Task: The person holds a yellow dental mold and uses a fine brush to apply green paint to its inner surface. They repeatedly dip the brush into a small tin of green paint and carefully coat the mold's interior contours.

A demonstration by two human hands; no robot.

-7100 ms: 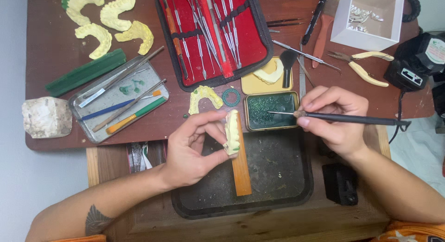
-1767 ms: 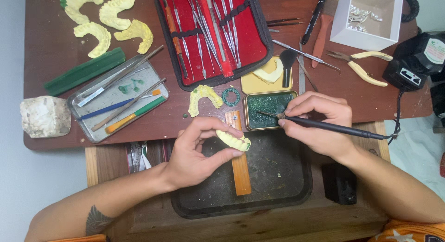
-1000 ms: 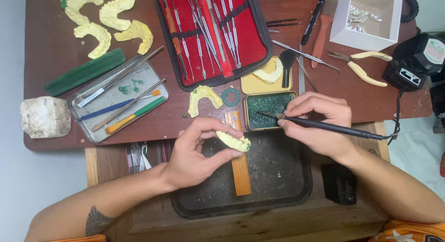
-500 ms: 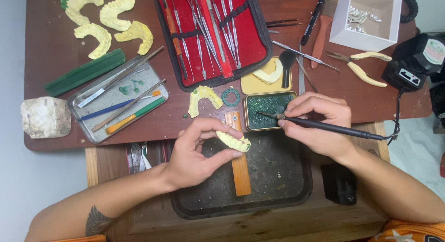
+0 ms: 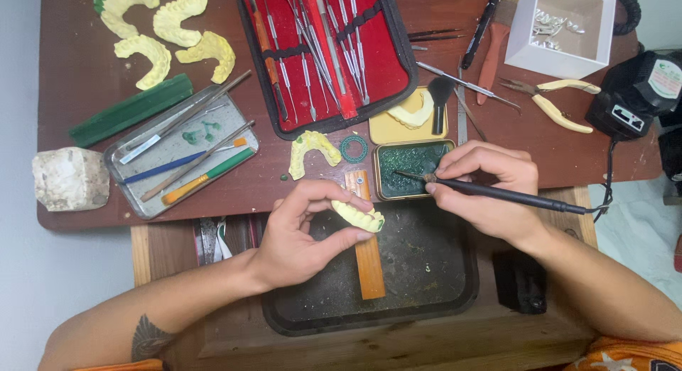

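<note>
We see matt chalky plaster cast [image 5: 359, 216] in left hand [image 5: 302, 239] | matt black tool [image 5: 497, 194], right hand [image 5: 490, 193] | rough wooden strip [image 5: 369, 261] beneath.

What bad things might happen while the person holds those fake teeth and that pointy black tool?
The left hand pinches the yellow dental cast only by its ends, so it might slip into the dark tray. The corded tool in the right hand dips into the green wax tin; wax may drip, or the cord could snag.
</note>
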